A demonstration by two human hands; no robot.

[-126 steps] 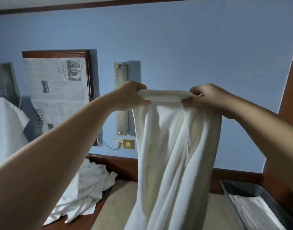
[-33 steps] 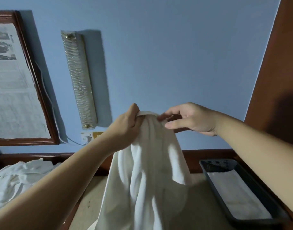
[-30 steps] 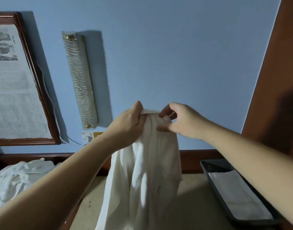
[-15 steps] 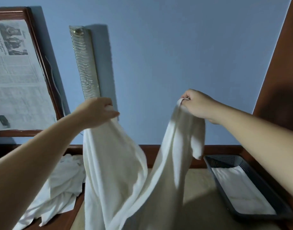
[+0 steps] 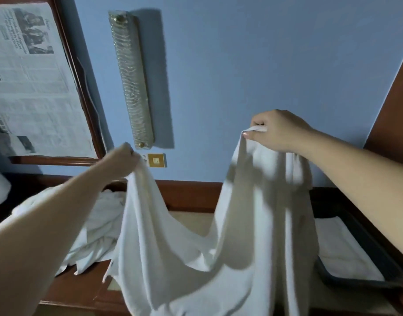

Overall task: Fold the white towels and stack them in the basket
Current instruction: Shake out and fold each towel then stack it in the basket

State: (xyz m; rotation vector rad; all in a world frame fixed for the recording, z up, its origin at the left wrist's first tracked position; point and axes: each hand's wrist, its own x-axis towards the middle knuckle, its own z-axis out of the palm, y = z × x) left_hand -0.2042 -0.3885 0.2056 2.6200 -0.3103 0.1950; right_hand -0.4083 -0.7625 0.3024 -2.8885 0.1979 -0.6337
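My left hand (image 5: 122, 161) grips one top corner of white towel (image 5: 196, 258), fingers curled round cloth — hand blurred. My right hand (image 5: 277, 131) pinches other corner higher up, thumb and fingers clamped on edge. Towel hangs spread between both hands, middle sagging low over table (image 5: 191, 218). Heap of unfolded towels (image 5: 98, 224) lies left on table. Dark basket (image 5: 364, 245) sits right — folded towel (image 5: 342, 249) flat inside. Blue wall behind.
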